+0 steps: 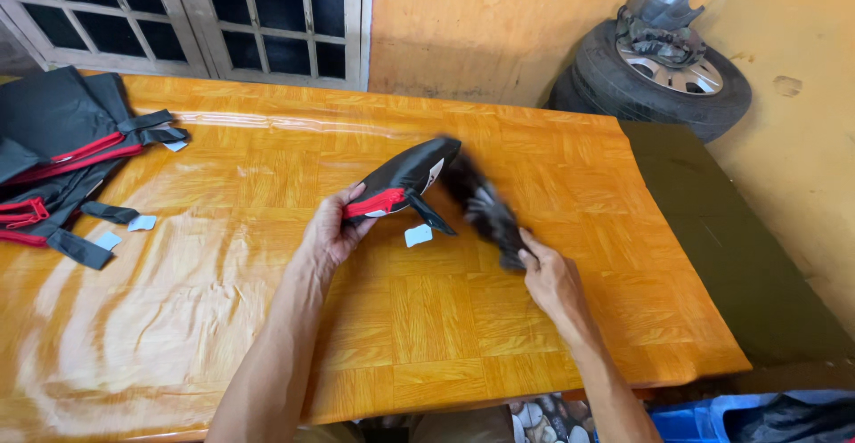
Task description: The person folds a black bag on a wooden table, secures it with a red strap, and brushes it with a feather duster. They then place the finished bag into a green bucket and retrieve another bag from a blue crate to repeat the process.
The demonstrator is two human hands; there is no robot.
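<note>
My left hand (334, 229) grips a small black fabric cover with red trim (403, 180) by its red edge, lifted just above the orange table (267, 300). A white tag and a black strap hang from it. My right hand (548, 278) pinches the end of a black, blurred piece of fabric (481, 207) that runs up to the cover's far end. It is too blurred to tell whether it is part of the cover.
A pile of black and red fabric covers (58, 154) with straps and white tags lies at the table's left edge. A tyre with a hubcap (655, 82) leans against the orange wall at the back right. A dark olive surface (730, 247) adjoins the table's right side.
</note>
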